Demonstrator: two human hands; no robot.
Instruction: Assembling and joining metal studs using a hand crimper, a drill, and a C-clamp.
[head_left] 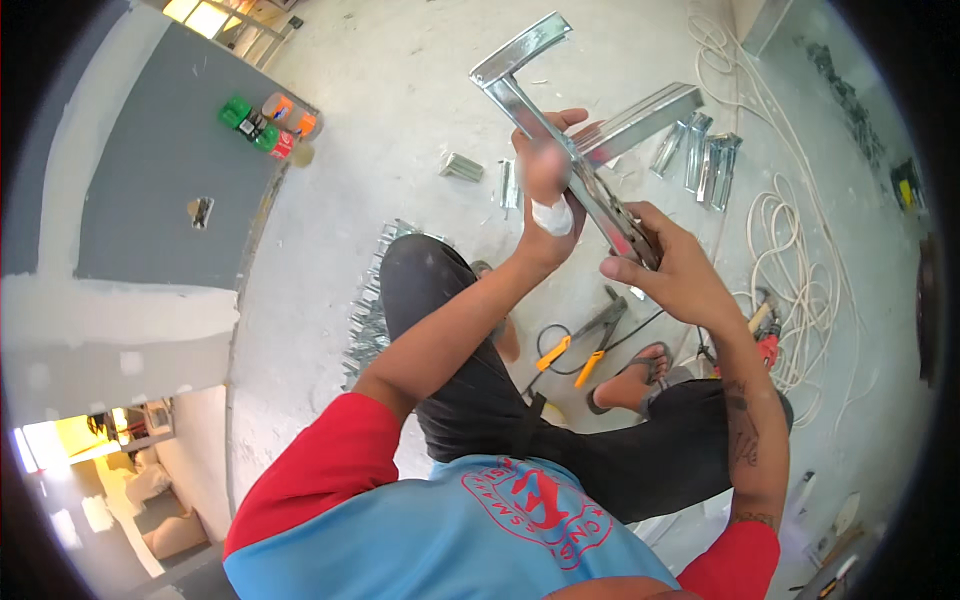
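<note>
In front of me, both hands hold up a bent galvanized metal channel, with an angled upper end and a branch sticking out to the right. My left hand is closed around its middle, near the joint, and has a white wrapping at its base. My right hand grips the lower end, thumb on the near side and fingers behind. On the floor below, between my feet, lies a plier-like tool with yellow-orange grips.
Short metal channel pieces lie ahead to the right; many more lie by my left knee. White cable coils along the right. A red tool sits by my right knee. Bottles are beside the grey wall.
</note>
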